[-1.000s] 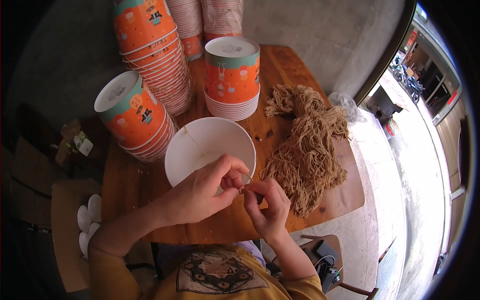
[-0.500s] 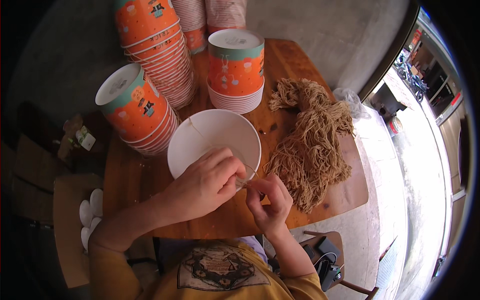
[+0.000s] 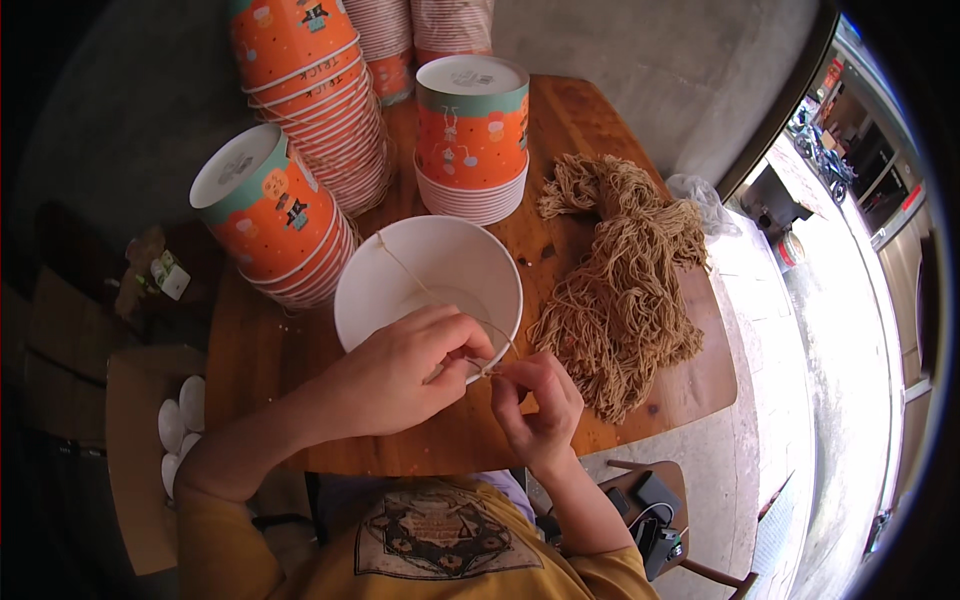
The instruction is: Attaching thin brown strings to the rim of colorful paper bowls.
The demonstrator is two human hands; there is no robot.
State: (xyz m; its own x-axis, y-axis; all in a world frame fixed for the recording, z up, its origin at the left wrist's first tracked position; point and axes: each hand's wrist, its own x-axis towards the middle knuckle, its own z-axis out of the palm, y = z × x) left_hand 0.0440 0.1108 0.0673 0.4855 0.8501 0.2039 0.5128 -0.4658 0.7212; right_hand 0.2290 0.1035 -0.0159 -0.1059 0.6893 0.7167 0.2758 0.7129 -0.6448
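A white paper bowl (image 3: 410, 262) stands upright on the round wooden table (image 3: 250, 350), a thin brown string (image 3: 400, 268) running across its mouth from the far rim to my fingers. My left hand (image 3: 400, 370) pinches that string at the bowl's near rim. My right hand (image 3: 535, 405) pinches the same string just to the right, the fingertips of both hands almost touching. A big bundle of tan strings (image 3: 625, 285) lies on the table to the right of the bowl.
Stacks of orange patterned paper bowls stand behind: one leaning at left (image 3: 270, 215), a tall one (image 3: 315, 85), one upside down (image 3: 472, 135). A plastic bag (image 3: 700, 200) lies at the table's far right edge. White lids (image 3: 180, 420) lie on cardboard at left.
Both hands have stayed at the bowl's near rim, working the string between the fingertips; the view has shifted slightly. The bowl has not moved.
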